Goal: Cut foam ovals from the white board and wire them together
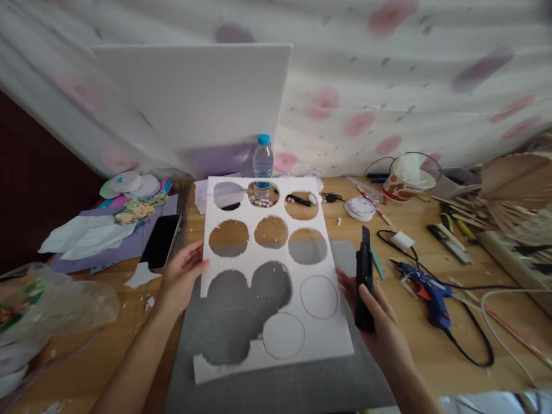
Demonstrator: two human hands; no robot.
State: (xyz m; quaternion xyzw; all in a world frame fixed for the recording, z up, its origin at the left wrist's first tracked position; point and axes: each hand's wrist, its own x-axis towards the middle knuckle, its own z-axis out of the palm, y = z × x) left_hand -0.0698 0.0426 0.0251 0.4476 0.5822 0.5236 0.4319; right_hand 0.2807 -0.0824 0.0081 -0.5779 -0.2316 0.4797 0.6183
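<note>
A wooden tabletop (336, 224) is backed by a white floral curtain (388, 69), against which a white panel (194, 92) is stood. At the far left, a clear plastic bag (81, 305) is placed. Beside it, white paper pieces (86, 233) are laid on a purple sheet (166, 210), with a black phone (161, 241) next to them. The left hand (183, 276) is positioned at the left edge of a white board (319, 296); its grip is clamped on that edge. The board is located at the centre, over a grey mat (276, 391). Six round holes and one large merged opening are cut in it; two red-outlined circles are left uncut at the lower right. A blue-capped bottle (263, 164) is stood behind it. At the board's right edge, a black cutter (364, 270) is held upright by the right hand (377, 307), whose grip is clamped on its handle; whether the board is also touched cannot be told. Farther right, a blue glue gun (433, 299) is laid on its side.
</note>
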